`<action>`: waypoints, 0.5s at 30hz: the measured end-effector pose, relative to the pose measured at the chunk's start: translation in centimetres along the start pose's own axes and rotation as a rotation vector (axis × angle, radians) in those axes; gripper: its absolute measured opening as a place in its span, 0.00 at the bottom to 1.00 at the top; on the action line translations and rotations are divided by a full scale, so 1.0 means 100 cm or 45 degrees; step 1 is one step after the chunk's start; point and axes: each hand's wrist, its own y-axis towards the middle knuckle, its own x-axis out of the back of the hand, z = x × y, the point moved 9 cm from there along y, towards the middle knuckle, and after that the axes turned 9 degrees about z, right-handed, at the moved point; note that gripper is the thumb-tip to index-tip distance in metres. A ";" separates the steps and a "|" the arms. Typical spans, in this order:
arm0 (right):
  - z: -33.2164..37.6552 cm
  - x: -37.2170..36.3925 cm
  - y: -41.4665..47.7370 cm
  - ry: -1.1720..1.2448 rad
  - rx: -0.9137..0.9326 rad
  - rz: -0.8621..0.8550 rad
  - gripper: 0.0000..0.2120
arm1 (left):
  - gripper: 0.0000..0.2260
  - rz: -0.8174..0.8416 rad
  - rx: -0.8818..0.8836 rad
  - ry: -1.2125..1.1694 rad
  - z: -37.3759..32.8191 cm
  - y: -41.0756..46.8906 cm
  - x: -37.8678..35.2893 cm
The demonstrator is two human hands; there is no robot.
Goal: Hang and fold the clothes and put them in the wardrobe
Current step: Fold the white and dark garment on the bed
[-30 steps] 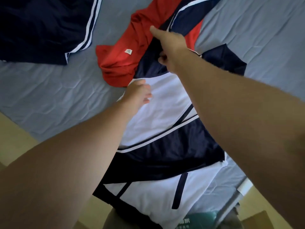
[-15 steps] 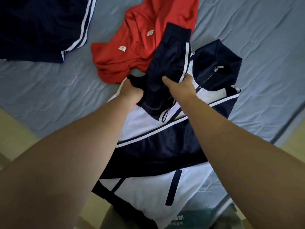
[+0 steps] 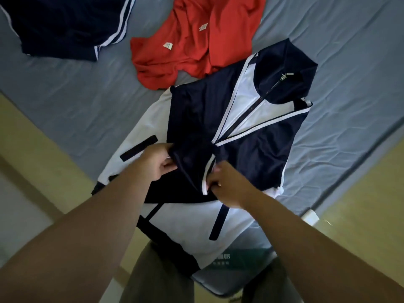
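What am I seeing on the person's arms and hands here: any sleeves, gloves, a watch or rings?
Both arms are bare as far as the frame shows: no sleeve on the left forearm or the right forearm. The left hand and right hand are ungloved; no watch, band or ring shows.

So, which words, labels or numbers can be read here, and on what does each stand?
White tags on the red garment: too small to read.
White characters on the green package below the jacket: blurred and partly hidden, not readable.
No text shows elsewhere.
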 end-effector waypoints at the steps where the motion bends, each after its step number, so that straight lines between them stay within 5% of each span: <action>1: -0.014 -0.025 -0.004 -0.278 -0.105 0.126 0.16 | 0.07 0.009 0.022 -0.017 0.010 -0.002 0.004; 3: -0.040 -0.046 -0.009 -0.409 -0.334 0.176 0.21 | 0.12 -0.008 0.032 0.016 0.025 -0.003 0.014; 7: -0.049 -0.040 -0.001 0.135 -0.404 -0.208 0.27 | 0.11 -0.125 -0.134 0.200 0.033 -0.003 0.027; 11: -0.045 -0.060 0.014 0.410 -0.388 -0.323 0.34 | 0.16 -0.302 -0.298 0.471 0.043 -0.010 0.033; 13: -0.045 -0.065 0.016 0.364 -0.421 -0.398 0.27 | 0.16 -0.405 -0.335 0.579 0.052 -0.016 0.036; 15: -0.044 -0.070 0.016 0.317 -0.441 -0.441 0.09 | 0.16 -0.488 -0.372 0.640 0.058 -0.024 0.040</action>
